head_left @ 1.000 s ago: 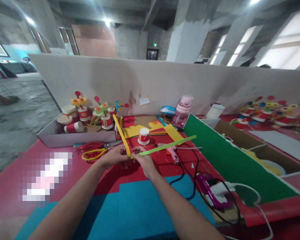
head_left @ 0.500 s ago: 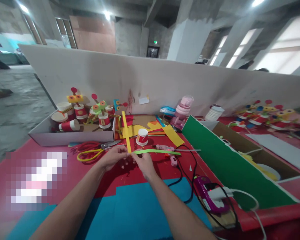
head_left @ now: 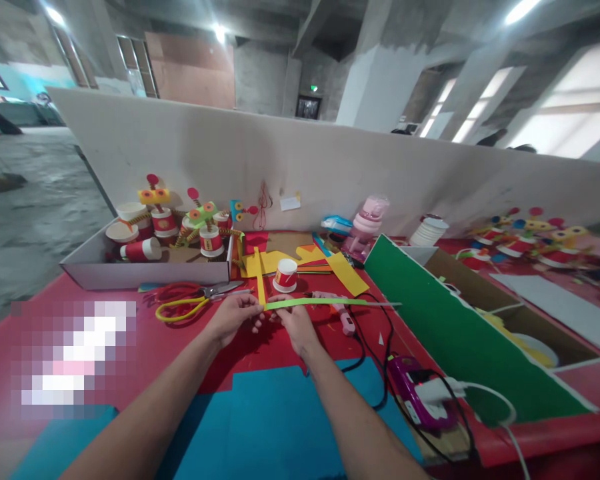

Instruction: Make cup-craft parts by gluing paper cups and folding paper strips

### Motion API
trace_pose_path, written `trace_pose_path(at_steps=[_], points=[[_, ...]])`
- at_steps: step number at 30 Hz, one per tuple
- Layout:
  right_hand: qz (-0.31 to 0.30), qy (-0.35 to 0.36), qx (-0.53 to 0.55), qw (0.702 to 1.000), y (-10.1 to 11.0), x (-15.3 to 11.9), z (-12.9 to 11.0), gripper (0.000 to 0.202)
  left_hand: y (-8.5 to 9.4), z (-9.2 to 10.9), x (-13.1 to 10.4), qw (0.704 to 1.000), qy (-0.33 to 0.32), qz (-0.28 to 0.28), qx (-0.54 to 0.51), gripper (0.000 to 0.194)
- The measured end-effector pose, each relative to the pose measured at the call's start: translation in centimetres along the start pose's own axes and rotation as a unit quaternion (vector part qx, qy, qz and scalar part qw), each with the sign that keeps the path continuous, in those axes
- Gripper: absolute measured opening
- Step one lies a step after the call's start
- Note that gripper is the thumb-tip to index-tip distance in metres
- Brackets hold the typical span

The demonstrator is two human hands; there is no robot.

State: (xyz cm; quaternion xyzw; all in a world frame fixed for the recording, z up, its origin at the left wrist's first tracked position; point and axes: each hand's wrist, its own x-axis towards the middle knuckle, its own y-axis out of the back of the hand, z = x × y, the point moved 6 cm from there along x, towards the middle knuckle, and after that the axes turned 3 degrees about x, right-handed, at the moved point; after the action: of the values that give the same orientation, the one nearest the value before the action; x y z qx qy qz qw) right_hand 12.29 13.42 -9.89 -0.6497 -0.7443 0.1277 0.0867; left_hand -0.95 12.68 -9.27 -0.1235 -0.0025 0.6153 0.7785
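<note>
My left hand (head_left: 239,313) pinches the near end of a yellow paper strip (head_left: 260,277), which points away from me. A green paper strip (head_left: 320,302) meets it there at about a right angle and stretches off to the right. My right hand (head_left: 293,320) lies against the green strip near that joint, its fingers closed and partly hidden beneath the strip. Just beyond the hands stands a small red and white paper cup (head_left: 285,275). Behind the green strip rests a pink glue gun (head_left: 343,313), partly covered by it.
Left are yellow-handled scissors (head_left: 180,310) and a white box (head_left: 145,275) holding paper-cup figures. On the right stand a green-sided box (head_left: 430,320) and a purple power strip (head_left: 420,393) with cables. Blue sheets (head_left: 265,413) lie in front; a pink bottle (head_left: 369,223) stands behind.
The yellow strip has tipped lower and swung slightly right. The right hand has shifted a little along the green strip, whose free end moved slightly right. The view has shifted slightly.
</note>
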Motion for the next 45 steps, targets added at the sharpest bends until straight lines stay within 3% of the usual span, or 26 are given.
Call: trace_pose_path(at_steps=[6,19,25,29,33,39,45], points=[[-0.021,-0.058,0.055,0.997,-0.7,-0.3,0.9,0.023,0.3,-0.1,0.0,0.999,-0.001,0.024,0.045,0.032],[-0.01,-0.049,0.014,0.999,-0.4,0.1,1.3,0.031,0.0,0.2,-0.2,0.993,-0.019,0.052,0.106,0.026],[0.005,0.036,-0.056,0.998,0.4,1.0,1.1,0.025,-0.3,-0.1,-0.2,0.997,-0.007,0.041,0.064,0.034],[0.016,0.1,-0.185,0.978,0.5,0.9,0.2,0.019,-0.1,-0.4,-0.2,0.999,0.011,0.04,0.008,0.041],[0.009,0.122,-0.218,0.968,0.0,0.2,-0.6,0.018,0.0,-0.6,-0.4,0.998,0.04,0.048,0.014,0.037],[-0.004,0.039,-0.134,0.99,-0.1,0.1,0.0,0.021,0.4,-0.4,-0.2,0.993,0.039,0.04,0.101,0.023],[-0.036,-0.045,-0.055,0.997,0.1,0.4,1.1,0.029,0.7,-0.3,0.2,0.99,0.03,-0.021,0.138,0.027]])
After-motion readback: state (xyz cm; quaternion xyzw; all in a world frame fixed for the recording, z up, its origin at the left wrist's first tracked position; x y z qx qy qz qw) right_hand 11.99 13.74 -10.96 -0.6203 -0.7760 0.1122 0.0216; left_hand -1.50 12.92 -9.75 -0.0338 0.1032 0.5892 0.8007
